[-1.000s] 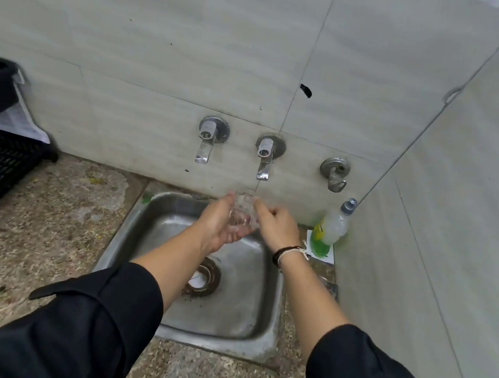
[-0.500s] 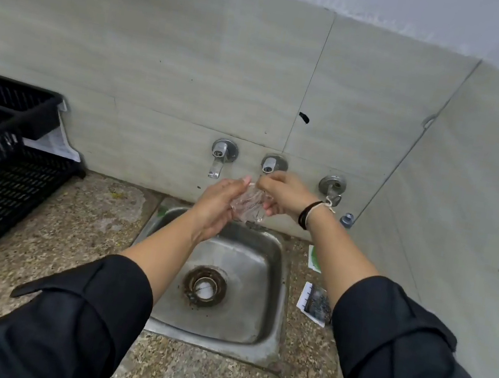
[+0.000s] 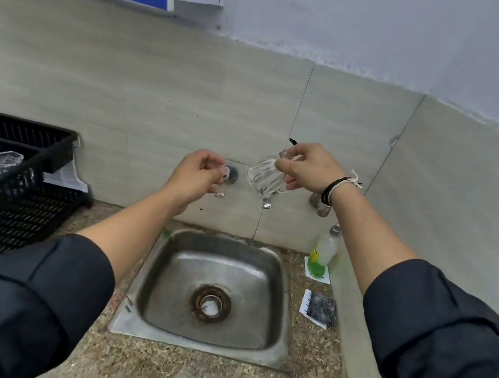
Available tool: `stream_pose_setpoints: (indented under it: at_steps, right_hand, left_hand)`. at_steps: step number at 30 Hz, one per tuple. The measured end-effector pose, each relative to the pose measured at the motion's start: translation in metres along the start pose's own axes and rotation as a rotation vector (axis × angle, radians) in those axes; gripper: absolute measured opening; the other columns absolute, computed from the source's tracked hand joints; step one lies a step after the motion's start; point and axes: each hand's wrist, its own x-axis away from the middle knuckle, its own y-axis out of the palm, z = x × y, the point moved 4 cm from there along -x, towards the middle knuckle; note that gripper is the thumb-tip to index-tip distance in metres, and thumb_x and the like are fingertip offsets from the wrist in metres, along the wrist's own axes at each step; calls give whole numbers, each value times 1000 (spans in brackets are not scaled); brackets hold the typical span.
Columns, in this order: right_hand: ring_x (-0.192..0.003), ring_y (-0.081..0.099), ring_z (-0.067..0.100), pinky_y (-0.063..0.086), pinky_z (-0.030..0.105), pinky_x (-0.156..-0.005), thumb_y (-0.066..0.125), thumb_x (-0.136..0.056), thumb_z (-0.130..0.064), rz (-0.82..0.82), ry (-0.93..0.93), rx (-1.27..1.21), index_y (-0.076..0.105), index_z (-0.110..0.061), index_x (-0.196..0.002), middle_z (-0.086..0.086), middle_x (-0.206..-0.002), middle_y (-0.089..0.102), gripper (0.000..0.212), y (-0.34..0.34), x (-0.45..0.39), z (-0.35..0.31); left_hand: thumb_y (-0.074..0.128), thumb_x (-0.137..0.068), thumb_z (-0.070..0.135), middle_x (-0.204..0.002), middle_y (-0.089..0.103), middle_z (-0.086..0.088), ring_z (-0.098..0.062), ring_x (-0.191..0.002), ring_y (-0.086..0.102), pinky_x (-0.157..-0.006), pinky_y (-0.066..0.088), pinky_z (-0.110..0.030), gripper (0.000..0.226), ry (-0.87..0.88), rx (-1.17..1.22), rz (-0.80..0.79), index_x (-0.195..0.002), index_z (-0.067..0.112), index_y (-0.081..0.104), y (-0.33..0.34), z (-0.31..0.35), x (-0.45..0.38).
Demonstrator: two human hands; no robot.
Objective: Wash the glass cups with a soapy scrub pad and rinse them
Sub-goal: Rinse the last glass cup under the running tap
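Note:
My right hand (image 3: 308, 169) holds a clear ribbed glass cup (image 3: 265, 176) by its base, tilted with the mouth down and to the left, in front of the middle tap (image 3: 266, 205) and high above the steel sink (image 3: 214, 286). My left hand (image 3: 198, 176) is apart from the cup. Its fingers are curled on nothing that I can see, fingertips right beside the left tap (image 3: 230, 175). A dark scrub pad (image 3: 319, 307) lies on the counter to the right of the sink. No water runs from the taps.
A black plastic crate (image 3: 7, 196) on the left counter holds other glass cups (image 3: 6, 161). A soap bottle with green liquid (image 3: 323, 252) stands in the back right corner by a third tap (image 3: 321, 206). Tiled walls close in the back and right.
Both hands have risen from over the sink. My left hand has let go of the cup and moved left to the left tap. My right hand alone now holds the cup, higher up.

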Motion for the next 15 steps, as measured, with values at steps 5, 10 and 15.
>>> stream_pose_setpoints:
  at_steps: [5,10,15]
  right_hand:
    - [-66,76,21,63,45,-76,75,-79,-34,48,25,1,64,-14,-106,12,-82,74,36,12,28,-29]
    - [-65,75,21,64,45,-73,75,-79,-33,71,30,1,64,-13,-107,11,-82,73,36,29,59,-57]
    - [-65,75,21,64,45,-71,74,-82,-30,77,-8,-33,64,-11,-108,10,-82,72,33,54,79,-79]
  left_hand:
    - [64,-98,8,-91,68,-1,-12,-77,68,-68,55,-29,10,56,-24,-25,-101,17,64,-31,32,14]
    - [62,-98,7,-101,71,-7,-16,-83,67,-67,54,-28,9,73,-53,-40,-100,15,65,-66,42,36]
    - [65,-97,10,-104,69,-11,-17,-86,67,-68,54,-28,7,56,-70,-9,-98,18,65,-109,45,58]
